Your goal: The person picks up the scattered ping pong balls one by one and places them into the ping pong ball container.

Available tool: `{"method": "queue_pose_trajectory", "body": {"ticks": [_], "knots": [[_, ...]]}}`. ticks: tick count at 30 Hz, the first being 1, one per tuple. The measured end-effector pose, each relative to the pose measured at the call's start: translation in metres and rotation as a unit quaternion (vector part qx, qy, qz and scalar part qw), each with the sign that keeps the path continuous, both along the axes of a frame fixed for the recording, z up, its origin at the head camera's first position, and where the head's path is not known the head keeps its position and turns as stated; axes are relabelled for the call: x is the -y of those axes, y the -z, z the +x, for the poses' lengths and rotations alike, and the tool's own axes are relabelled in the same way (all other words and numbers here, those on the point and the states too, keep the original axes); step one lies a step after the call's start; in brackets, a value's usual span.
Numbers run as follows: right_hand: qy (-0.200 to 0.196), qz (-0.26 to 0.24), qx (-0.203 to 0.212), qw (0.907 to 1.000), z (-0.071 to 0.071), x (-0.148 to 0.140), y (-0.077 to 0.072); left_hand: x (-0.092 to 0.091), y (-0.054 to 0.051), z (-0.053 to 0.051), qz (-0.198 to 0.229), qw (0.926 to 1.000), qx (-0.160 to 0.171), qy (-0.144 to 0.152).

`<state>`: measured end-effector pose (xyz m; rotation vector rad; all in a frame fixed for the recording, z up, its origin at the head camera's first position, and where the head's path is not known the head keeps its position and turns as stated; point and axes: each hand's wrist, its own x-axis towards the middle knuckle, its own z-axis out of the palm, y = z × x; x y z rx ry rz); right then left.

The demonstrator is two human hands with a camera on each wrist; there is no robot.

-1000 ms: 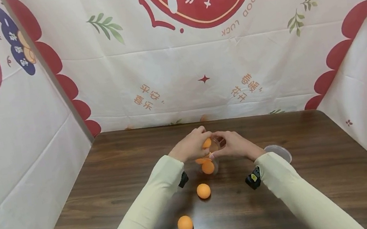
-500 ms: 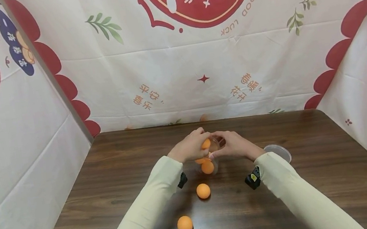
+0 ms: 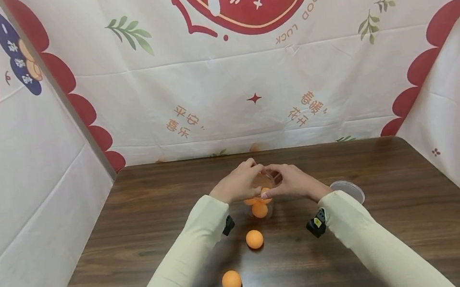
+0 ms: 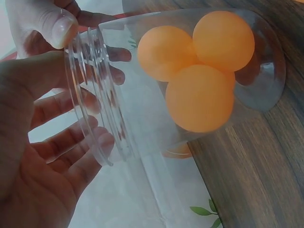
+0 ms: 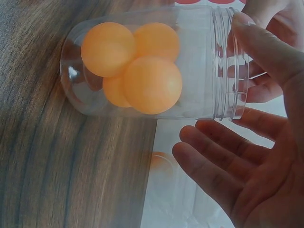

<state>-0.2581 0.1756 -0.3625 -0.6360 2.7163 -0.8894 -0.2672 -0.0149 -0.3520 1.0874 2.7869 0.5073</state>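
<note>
A clear plastic screw-neck jar (image 5: 197, 61) stands upright on the table, with several orange ping-pong balls (image 4: 199, 97) in its lower part. My right hand (image 3: 297, 182) holds the jar's neck, thumb on the rim (image 5: 237, 52) and the lower fingers spread apart. Over the jar's mouth, my left hand (image 3: 237, 183) has its fingers loosely bent around the opening, with no ball between them. Two more ping-pong balls lie in front of the jar, one nearer it (image 3: 254, 239) and another ball (image 3: 232, 282) closer to me.
A round clear lid (image 3: 348, 191) lies on the brown wooden table (image 3: 155, 202), partly behind the right forearm. Printed white cloth (image 3: 213, 82) hangs behind the table and along both sides.
The ping-pong ball that was in my left hand has left the fingers and dropped into the jar. Both hands stay at the jar's mouth; the two table balls lie still.
</note>
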Motion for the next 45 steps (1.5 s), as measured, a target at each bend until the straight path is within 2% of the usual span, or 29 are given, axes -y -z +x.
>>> {"method": "queue_pose_trajectory", "body": {"ticks": [6, 11, 18, 21, 24, 28, 33, 38, 45], "knots": [[-0.004, -0.002, -0.002, 1.0000, 0.000, 0.002, 0.002, 0.003, 0.001, 0.001, -0.003, 1.0000, -0.002, 0.000], [-0.003, -0.007, -0.002, 1.0000, 0.000, 0.003, 0.003, 0.005, -0.002, 0.002, -0.010, 0.9999, -0.001, 0.000], [-0.002, -0.012, 0.003, 0.9999, -0.001, 0.004, 0.006, 0.014, -0.015, 0.002, -0.037, 0.9992, -0.012, -0.005], [0.003, -0.013, 0.005, 0.9999, -0.001, 0.004, 0.006, 0.020, -0.023, 0.002, -0.035, 0.9992, -0.020, -0.007], [0.008, -0.012, 0.002, 0.9999, -0.001, 0.001, 0.006, 0.027, -0.029, 0.006, -0.028, 0.9992, -0.029, -0.009], [0.012, -0.014, -0.001, 0.9998, 0.000, -0.003, 0.004, 0.037, -0.032, 0.013, -0.016, 0.9991, -0.037, -0.013], [0.014, -0.020, 0.003, 0.9997, -0.001, -0.005, 0.004, 0.047, -0.030, 0.023, -0.002, 0.9993, -0.033, -0.014], [0.013, -0.020, 0.008, 0.9997, -0.001, -0.003, 0.006, 0.055, -0.024, 0.030, -0.002, 0.9992, -0.007, -0.040], [0.012, -0.015, 0.007, 0.9998, -0.001, -0.001, 0.006, 0.060, -0.004, 0.038, -0.028, 0.9968, 0.036, -0.066]]}}
